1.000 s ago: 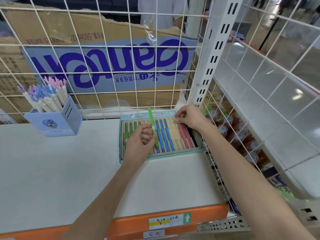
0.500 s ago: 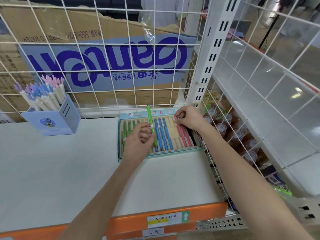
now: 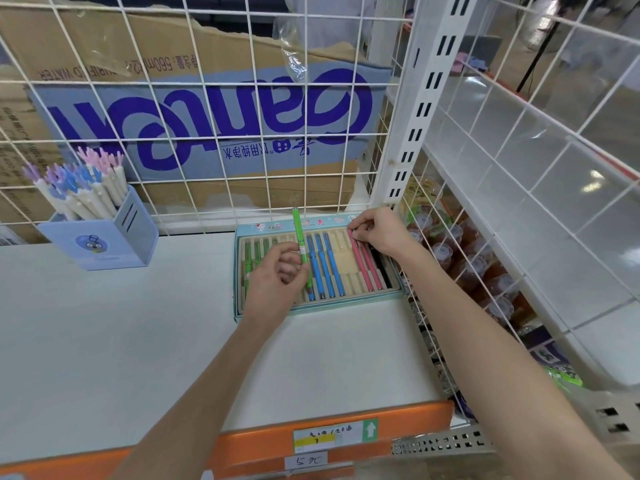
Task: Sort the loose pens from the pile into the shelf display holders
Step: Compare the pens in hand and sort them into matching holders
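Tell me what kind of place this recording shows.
Most likely a shop's stationery aisle: white shelf with an orange price-label strip, a wire-grid back panel, and a slotted pen display tray.

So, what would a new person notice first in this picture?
Probably the green pen that the left hand holds above the pen tray at the back of the shelf. Next, the right hand touching the pink pens in the tray's right side.

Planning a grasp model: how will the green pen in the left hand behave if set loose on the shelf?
The green pen looks stiff: it stays straight held only near its middle by the left hand. Slim and round, it would likely roll on the flat shelf. Its glossy barrel may be slippery. Probably light.
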{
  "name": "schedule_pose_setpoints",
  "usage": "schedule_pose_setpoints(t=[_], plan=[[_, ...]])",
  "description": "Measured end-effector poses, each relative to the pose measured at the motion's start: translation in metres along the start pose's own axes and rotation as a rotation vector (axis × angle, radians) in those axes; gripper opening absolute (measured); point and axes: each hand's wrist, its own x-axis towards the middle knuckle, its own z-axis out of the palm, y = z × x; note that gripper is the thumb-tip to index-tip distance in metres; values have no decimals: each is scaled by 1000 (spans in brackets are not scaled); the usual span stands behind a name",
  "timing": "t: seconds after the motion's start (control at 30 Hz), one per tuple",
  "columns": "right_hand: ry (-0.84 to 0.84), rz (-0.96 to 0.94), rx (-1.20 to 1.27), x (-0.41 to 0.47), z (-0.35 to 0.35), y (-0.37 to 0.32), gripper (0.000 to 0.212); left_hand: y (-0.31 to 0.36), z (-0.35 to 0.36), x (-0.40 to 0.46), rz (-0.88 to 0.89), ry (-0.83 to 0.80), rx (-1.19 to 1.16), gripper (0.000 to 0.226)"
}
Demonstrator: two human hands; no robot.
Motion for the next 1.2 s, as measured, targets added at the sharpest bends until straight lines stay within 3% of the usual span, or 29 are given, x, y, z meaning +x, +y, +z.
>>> schedule_pose_setpoints(t=[0.8,1.2], plan=[[68,57,42,6,12,4,11,-1,1,2,0,-3,-6,26],[15,13,59,4,8,9,15,0,1,1,10,13,-4,28]])
